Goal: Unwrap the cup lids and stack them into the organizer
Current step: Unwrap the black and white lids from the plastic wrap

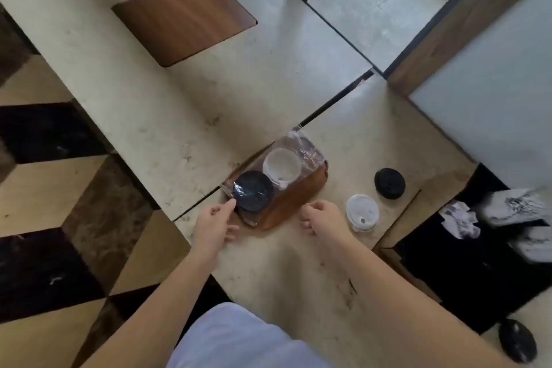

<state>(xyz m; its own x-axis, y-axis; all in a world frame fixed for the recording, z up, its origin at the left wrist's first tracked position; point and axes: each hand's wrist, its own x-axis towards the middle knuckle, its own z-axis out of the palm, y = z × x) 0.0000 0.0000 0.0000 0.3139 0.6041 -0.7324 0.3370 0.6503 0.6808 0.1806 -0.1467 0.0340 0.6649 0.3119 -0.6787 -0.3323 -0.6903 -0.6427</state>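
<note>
1. A brown rectangular wooden organizer (294,199) sits on the beige stone counter (179,116), just below the centre of the frame.
2. A black round stack of cup lids (254,190) stands in the organizer's lower-left end; a white translucent stack of cup lids (282,165) stands in its upper-right part. Clear plastic wrap (307,149) covers both stacks.
3. The left hand (215,222) is at the lower-left edge of the black stack, fingertips touching the wrap. Whether the fingers pinch the wrap cannot be told.
4. The right hand (321,216) hovers just right of the organizer, fingers loosely curled, holding nothing.
5. A loose white round lid (362,211) lies on the counter right of the right hand; a loose black round lid (389,183) lies above and to the right of it.
6. Crumpled white paper (460,218) lies in a dark recess at the right edge.
</note>
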